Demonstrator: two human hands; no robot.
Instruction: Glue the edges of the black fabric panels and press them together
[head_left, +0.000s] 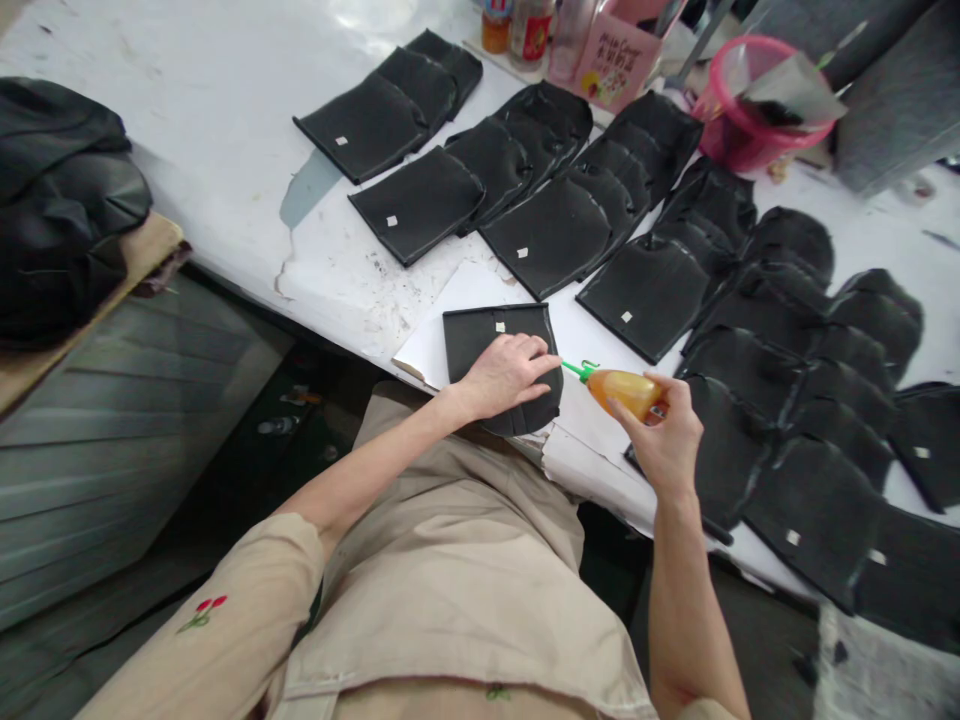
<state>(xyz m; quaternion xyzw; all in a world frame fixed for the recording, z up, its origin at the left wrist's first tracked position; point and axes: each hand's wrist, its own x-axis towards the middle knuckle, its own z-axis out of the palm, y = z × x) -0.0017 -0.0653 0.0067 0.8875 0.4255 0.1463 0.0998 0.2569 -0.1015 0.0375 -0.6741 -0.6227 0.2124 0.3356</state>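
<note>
A black flat piece point(471, 345) with a small white tag lies at the near edge of the white table. On top of it rests my left hand point(510, 375), palm down, its fingers apart and pointing right. My right hand point(667, 425) is closed around an amber glue bottle point(624, 392), tilted with its green nozzle toward the left. The nozzle tip is close to my left fingertips at the piece's right edge; whether it touches is too small to tell.
Overlapping rows of black pieces point(559, 235) cover the back and right of the white table point(225, 150). A pink basket point(750, 145), a pink box point(619, 55) and jars point(531, 35) stand behind. Black material point(67, 210) lies at left.
</note>
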